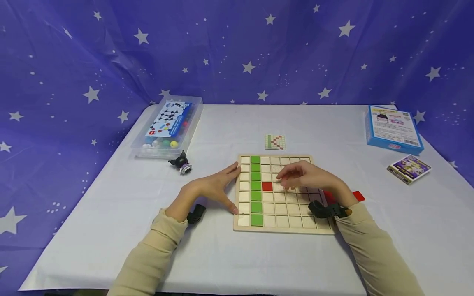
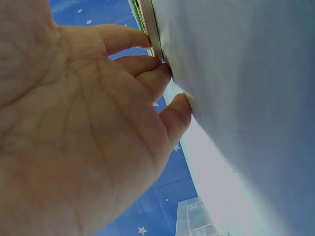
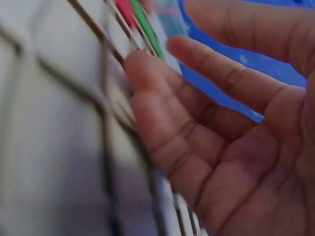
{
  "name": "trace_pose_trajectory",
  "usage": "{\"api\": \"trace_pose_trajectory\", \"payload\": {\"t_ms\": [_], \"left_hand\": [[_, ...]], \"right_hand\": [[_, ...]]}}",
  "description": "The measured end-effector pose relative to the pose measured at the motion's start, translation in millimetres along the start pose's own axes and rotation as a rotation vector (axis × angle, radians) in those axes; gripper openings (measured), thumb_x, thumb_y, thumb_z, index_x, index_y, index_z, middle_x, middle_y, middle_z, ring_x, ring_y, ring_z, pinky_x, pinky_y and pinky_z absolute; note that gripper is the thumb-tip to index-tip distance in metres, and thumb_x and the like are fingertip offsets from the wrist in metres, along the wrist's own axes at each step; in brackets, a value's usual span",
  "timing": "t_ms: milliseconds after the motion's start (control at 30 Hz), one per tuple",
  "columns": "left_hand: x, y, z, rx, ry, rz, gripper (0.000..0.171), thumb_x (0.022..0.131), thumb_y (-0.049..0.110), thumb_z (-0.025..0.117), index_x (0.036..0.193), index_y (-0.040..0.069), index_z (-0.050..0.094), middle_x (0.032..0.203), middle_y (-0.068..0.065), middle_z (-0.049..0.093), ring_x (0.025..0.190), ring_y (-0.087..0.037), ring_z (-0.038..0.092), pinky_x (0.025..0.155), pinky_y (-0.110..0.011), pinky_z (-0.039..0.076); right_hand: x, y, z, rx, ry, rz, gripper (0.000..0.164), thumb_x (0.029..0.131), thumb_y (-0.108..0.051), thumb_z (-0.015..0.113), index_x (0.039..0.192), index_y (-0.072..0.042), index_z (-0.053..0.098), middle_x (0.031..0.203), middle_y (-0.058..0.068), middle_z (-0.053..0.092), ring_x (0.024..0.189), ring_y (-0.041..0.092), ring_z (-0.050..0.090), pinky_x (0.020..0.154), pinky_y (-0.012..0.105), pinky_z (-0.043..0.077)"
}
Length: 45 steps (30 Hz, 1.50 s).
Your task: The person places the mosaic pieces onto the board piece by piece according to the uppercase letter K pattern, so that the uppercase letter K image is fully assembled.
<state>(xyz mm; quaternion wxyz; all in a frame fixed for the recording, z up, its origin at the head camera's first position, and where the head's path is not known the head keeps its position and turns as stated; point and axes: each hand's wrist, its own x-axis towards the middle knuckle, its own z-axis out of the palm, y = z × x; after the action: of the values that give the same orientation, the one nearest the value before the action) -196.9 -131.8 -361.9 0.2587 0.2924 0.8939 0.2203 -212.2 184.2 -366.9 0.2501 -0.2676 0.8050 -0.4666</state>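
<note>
Nearest, on the white tablecloth (image 1: 289, 263), lies the wooden grid board (image 1: 281, 231). The left hand (image 1: 212, 185) spreads its fingers and thumb along the board's left edge, touching it but gripping nothing. The right hand (image 1: 305, 176) hangs over the middle cells with loosely bent fingers, and no tile shows in it.

Judging by the layout, the work is well begun but unfinished: seven green tiles (image 1: 256, 196) fill the second column from top to bottom, and one red tile (image 1: 267, 186) sits beside them in the fourth row. The other visible cells are bare; the right hand covers some. Loose red tiles (image 1: 358, 196) lie by the right edge, partly hidden by the wrist.

The board is pale, flat and squared off by thin raised strips; its tiles are plain and glossy. Just beyond it, the pattern card (image 1: 275, 142) shows a green column with red squares branching diagonally, so more red probably remains to be placed.
</note>
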Motion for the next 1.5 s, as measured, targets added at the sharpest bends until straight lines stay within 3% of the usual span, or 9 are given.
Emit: {"api": "trace_pose_trajectory", "payload": {"t_ms": [167, 467, 700, 933, 1033, 1167, 1267, 1367, 1500], "left_hand": [[-0.6, 1.2, -0.1, 0.006, 0.004, 0.004, 0.124, 0.068, 0.041, 0.086, 0.155, 0.008, 0.004, 0.163, -0.008, -0.01, 0.15, -0.025, -0.004, 0.121, -0.044, 0.013], [-0.2, 1.5, 0.1, 0.002, 0.007, 0.001, 0.123, 0.068, 0.039, 0.086, 0.155, 0.006, 0.005, 0.163, -0.009, -0.009, 0.15, -0.025, -0.003, 0.121, -0.045, 0.014], [-0.5, 0.4, 1.3, -0.003, 0.009, 0.005, 0.123, 0.069, 0.039, 0.086, 0.155, 0.006, 0.005, 0.163, -0.009, -0.009, 0.15, -0.026, -0.002, 0.121, -0.046, 0.014], [-1.5, 2.2, -0.3, -0.006, 0.004, 0.002, 0.122, 0.069, 0.039, 0.086, 0.155, 0.007, 0.005, 0.163, -0.008, -0.01, 0.15, -0.025, -0.004, 0.121, -0.046, 0.014], [-1.6, 2.0, -0.4, -0.005, 0.004, 0.005, 0.123, 0.069, 0.04, 0.086, 0.155, 0.007, 0.005, 0.163, -0.008, -0.01, 0.15, -0.025, -0.004, 0.121, -0.046, 0.014], [-1.7, 0.7, 0.1, -0.005, 0.005, 0.008, 0.123, 0.068, 0.041, 0.086, 0.155, 0.008, 0.005, 0.163, -0.007, -0.009, 0.15, -0.024, -0.004, 0.121, -0.046, 0.014], [-1.6, 0.2, 0.6, -0.005, 0.006, 0.007, 0.123, 0.068, 0.041, 0.086, 0.155, 0.008, 0.005, 0.163, -0.007, -0.009, 0.151, -0.024, -0.004, 0.121, -0.046, 0.014], [-1.5, 0.4, 0.9, -0.004, 0.008, 0.007, 0.123, 0.068, 0.041, 0.086, 0.155, 0.008, 0.005, 0.163, -0.007, -0.009, 0.151, -0.024, -0.004, 0.121, -0.046, 0.014], [-1.2, 0.4, 1.0, -0.001, 0.012, 0.006, 0.123, 0.068, 0.041, 0.086, 0.155, 0.008, 0.005, 0.163, -0.007, -0.009, 0.151, -0.024, -0.003, 0.121, -0.046, 0.014]], "right_hand": [[-25.4, 17.2, -29.9, 0.032, 0.047, 0.084, 0.035, 0.093, -0.014, 0.061, 0.118, 0.009, 0.061, 0.11, 0.013, 0.068, 0.087, 0.01, 0.066, 0.078, 0.027, 0.055], [-62.5, 38.1, -59.1, -0.057, 0.249, 0.242, 0.032, 0.093, -0.021, 0.063, 0.107, 0.008, 0.067, 0.076, -0.002, 0.067, 0.069, 0.013, 0.06, 0.063, 0.027, 0.051], [-74.5, 53.5, -66.7, -0.044, 0.44, 0.232, 0.04, 0.094, -0.023, 0.061, 0.115, 0.011, 0.059, 0.082, -0.007, 0.068, 0.07, 0.013, 0.062, 0.065, 0.026, 0.053], [-87.2, 71.0, -72.2, 0.204, 0.707, 0.17, 0.019, 0.094, -0.021, 0.063, 0.106, -0.007, 0.068, 0.084, -0.02, 0.068, 0.075, 0.001, 0.065, 0.069, 0.014, 0.053], [-92.3, 74.7, -73.3, 0.067, 0.774, 0.243, 0.029, 0.094, -0.025, 0.062, 0.112, -0.003, 0.064, 0.082, -0.024, 0.064, 0.078, -0.002, 0.062, 0.072, 0.012, 0.049], [-97.3, 73.1, -76.2, -0.216, 0.702, 0.409, 0.053, 0.091, -0.04, 0.064, 0.12, 0.004, 0.06, 0.101, 0.001, 0.069, 0.096, 0.017, 0.056, 0.079, 0.027, 0.043], [-100.8, 68.8, -80.2, -0.306, 0.577, 0.449, 0.056, 0.086, -0.04, 0.069, 0.118, 0.006, 0.063, 0.124, 0.025, 0.056, 0.112, 0.037, 0.048, 0.084, 0.043, 0.044], [-103.1, 64.9, -82.5, -0.343, 0.492, 0.458, 0.05, 0.083, -0.034, 0.073, 0.114, 0.005, 0.065, 0.126, 0.028, 0.052, 0.113, 0.041, 0.047, 0.083, 0.046, 0.046], [-102.3, 64.6, -81.2, -0.375, 0.496, 0.453, 0.039, 0.082, -0.026, 0.074, 0.104, 0.004, 0.063, 0.106, 0.023, 0.063, 0.096, 0.033, 0.053, 0.071, 0.032, 0.044]]}}
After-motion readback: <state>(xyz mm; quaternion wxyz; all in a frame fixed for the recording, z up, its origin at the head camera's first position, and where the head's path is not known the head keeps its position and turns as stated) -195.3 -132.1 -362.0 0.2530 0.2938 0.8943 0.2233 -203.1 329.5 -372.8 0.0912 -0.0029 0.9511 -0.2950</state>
